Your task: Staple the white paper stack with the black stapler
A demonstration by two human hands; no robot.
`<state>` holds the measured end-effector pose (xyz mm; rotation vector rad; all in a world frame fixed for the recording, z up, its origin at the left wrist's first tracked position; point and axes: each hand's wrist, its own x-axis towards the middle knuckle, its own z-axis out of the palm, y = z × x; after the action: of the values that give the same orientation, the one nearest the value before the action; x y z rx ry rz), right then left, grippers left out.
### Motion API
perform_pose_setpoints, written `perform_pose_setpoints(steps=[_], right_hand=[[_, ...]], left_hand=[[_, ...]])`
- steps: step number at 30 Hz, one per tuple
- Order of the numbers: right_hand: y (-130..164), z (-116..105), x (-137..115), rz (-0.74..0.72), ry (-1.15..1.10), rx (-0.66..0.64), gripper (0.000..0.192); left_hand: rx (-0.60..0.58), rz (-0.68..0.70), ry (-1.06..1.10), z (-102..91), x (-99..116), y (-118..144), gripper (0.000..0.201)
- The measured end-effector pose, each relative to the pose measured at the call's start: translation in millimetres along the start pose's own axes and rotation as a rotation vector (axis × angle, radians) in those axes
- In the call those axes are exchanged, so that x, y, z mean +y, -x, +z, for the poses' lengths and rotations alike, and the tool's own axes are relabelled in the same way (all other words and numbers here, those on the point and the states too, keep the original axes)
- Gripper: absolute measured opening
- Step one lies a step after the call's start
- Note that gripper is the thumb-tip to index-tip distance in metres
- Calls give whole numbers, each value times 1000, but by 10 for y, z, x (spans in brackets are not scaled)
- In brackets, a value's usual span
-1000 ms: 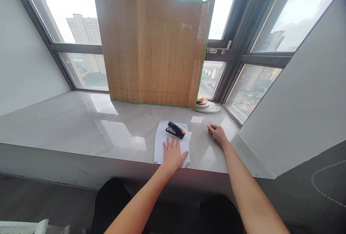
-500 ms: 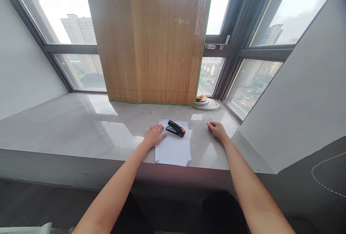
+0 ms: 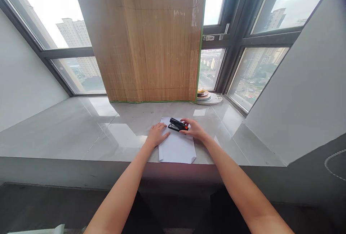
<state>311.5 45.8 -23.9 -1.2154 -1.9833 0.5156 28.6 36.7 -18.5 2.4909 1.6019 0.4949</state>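
A black stapler (image 3: 176, 124) with an orange part at its back end lies on a white sheaf of paper (image 3: 175, 147). My right hand (image 3: 193, 129) has its thumb and fingers around the orange end of the stapler. Flat on the paper's left edge rests my left hand (image 3: 158, 135), fingers spread and nothing in them. The stapler's jaw end points left, toward my left hand, without touching it. The paper's two near corners are folded or curled.
The paper lies on a grey tiled window sill (image 3: 119, 144), close to its front edge. A bamboo mat (image 3: 154, 46) with green edging leans upright against the window. Stacked plates (image 3: 209, 98) stand beside its lower right corner. A white wall (image 3: 302, 93) borders the right side.
My right hand has moved left from the bare sill to the stapler and taken hold of its back end. My left hand stays on the paper. The view has shifted slightly.
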Motion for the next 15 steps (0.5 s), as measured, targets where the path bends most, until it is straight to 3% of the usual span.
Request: perform_pose_setpoints(steps=[5,12,15], right_hand=[[70,-41,46,-36,-49,38,36],[17,-35,88,-22,-51,55,45],[36,-72,87,-87,-22,146,39]], left_hand=[[22,18,6,8,-11,-14,46],[54,3,12,2,-1,-17,37],[62,6,15,24,-19,-31,36]])
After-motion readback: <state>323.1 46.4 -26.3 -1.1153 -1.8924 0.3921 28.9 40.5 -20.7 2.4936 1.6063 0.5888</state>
